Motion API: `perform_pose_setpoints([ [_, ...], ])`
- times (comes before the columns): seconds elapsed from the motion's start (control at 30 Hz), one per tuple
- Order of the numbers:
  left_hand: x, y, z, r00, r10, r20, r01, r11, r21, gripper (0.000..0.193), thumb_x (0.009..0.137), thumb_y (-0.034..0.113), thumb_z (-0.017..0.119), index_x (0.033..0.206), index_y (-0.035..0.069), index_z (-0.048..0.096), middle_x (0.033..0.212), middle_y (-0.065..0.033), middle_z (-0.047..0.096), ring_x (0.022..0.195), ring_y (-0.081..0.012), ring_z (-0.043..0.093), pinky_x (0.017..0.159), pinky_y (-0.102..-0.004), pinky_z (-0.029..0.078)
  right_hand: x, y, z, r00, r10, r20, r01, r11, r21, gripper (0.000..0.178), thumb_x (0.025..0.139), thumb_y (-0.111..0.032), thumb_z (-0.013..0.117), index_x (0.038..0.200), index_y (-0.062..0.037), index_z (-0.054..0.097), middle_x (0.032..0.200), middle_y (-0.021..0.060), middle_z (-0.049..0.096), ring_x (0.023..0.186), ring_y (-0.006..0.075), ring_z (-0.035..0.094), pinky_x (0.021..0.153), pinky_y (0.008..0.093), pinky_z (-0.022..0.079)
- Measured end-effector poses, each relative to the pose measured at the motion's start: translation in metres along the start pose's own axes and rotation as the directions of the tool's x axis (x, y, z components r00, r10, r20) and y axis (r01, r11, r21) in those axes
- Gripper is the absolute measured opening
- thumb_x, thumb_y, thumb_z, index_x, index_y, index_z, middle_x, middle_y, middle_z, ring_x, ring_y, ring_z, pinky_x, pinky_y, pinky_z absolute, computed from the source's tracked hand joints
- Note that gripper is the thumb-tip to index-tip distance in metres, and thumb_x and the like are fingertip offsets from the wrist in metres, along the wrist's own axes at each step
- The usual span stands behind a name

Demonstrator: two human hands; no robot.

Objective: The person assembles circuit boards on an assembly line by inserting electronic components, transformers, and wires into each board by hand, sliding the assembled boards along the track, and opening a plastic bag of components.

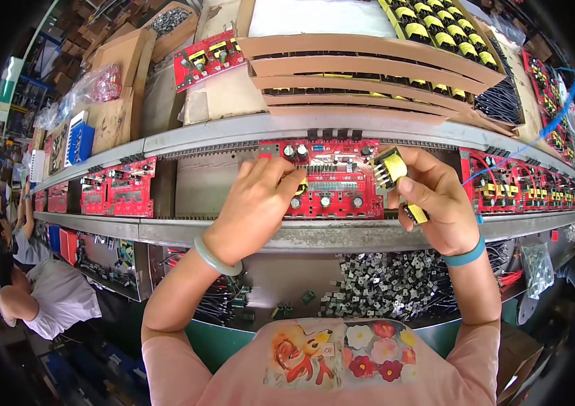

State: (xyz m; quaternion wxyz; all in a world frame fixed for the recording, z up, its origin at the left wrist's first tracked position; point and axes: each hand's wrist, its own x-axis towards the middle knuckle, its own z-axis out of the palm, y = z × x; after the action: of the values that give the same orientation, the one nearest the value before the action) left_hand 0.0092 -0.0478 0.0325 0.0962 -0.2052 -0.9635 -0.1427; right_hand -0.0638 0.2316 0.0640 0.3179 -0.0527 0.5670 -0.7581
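A red circuit board point(352, 169) lies in the rail track in front of me, fitted with capacitors, pin rows and other parts. Over its left side, my left hand point(254, 203) is closed on a small yellow-wrapped transformer point(302, 185), held down at the board's surface; the fingers partly cover it, so I cannot tell if its pins are seated. Just off the board's right end, my right hand point(443, 203) grips a yellow and black transformer point(394, 166) between thumb and fingers, its pins facing the board. Lower in the same hand sits a second transformer point(415, 214).
Cardboard trays point(369, 64) of transformers are stacked beyond the rail. More red boards stand along the track at left point(118, 193) and right point(504, 183). A bin of black parts point(382, 284) is below the near rail point(335, 233). A co-worker point(57, 284) is at far left.
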Motion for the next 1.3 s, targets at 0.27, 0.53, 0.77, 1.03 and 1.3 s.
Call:
perform_pose_setpoints([
  [0.27, -0.004, 0.003, 0.003, 1.0, 0.026, 0.0, -0.026, 0.997, 0.079, 0.041, 0.078, -0.005, 0.068, 0.119, -0.002, 0.069, 0.108, -0.0103, 0.063, 0.104, -0.0296, 0.062, 0.101, -0.0444, 0.039, 0.007, 0.021, 0.002, 0.944, -0.302, 0.132, 0.327, 0.808, -0.49, 0.047, 0.088, 0.006, 0.075, 0.133, -0.0004, 0.065, 0.104, 0.0049, 0.071, 0.079, 0.0084, 0.059, 0.071, 0.023, 0.05],
  [0.53, -0.002, -0.007, 0.0, 0.999, 0.046, 0.012, -0.046, 0.998, 0.037, 0.036, 0.079, -0.002, 0.069, 0.115, 0.0, 0.07, 0.105, -0.0097, 0.062, 0.097, -0.0247, 0.066, 0.112, -0.0543, 0.029, 0.027, 0.027, 0.006, 0.785, -0.506, 0.356, 0.578, 0.393, -0.715, 0.043, 0.08, 0.008, 0.077, 0.122, 0.0002, 0.071, 0.097, 0.0148, 0.069, 0.076, 0.0217, 0.063, 0.068, 0.0311, 0.052],
  [0.77, -0.003, -0.01, 0.004, 0.998, 0.052, 0.027, -0.053, 0.998, 0.045, 0.037, 0.08, 0.001, 0.075, 0.116, 0.003, 0.071, 0.104, -0.0072, 0.062, 0.097, -0.023, 0.065, 0.115, -0.0546, 0.027, 0.035, 0.029, 0.005, 0.764, -0.498, 0.41, 0.588, 0.278, -0.759, 0.043, 0.077, 0.009, 0.077, 0.119, -0.0003, 0.071, 0.101, 0.015, 0.07, 0.086, 0.0271, 0.07, 0.072, 0.0343, 0.056],
  [1.03, -0.001, -0.01, -0.004, 0.996, 0.07, 0.064, -0.071, 0.997, 0.029, 0.037, 0.081, 0.003, 0.077, 0.117, 0.003, 0.071, 0.101, -0.0062, 0.061, 0.098, -0.0223, 0.064, 0.12, -0.0611, 0.021, 0.042, 0.035, 0.005, 0.751, -0.475, 0.458, 0.582, 0.149, -0.8, 0.044, 0.073, 0.005, 0.079, 0.115, -0.0083, 0.076, 0.1, 0.0111, 0.07, 0.087, 0.029, 0.069, 0.074, 0.0379, 0.057],
  [1.3, 0.0, -0.011, 0.0, 0.999, 0.035, 0.016, -0.033, 0.994, -0.105, 0.036, 0.08, 0.0, 0.077, 0.115, 0.003, 0.071, 0.101, -0.0054, 0.065, 0.095, -0.0232, 0.065, 0.123, -0.0601, 0.018, 0.048, 0.037, 0.004, 0.725, -0.495, 0.478, 0.602, 0.118, -0.79, 0.041, 0.073, 0.0, 0.08, 0.112, -0.0103, 0.076, 0.098, 0.0087, 0.07, 0.085, 0.0287, 0.069, 0.07, 0.0387, 0.057],
])
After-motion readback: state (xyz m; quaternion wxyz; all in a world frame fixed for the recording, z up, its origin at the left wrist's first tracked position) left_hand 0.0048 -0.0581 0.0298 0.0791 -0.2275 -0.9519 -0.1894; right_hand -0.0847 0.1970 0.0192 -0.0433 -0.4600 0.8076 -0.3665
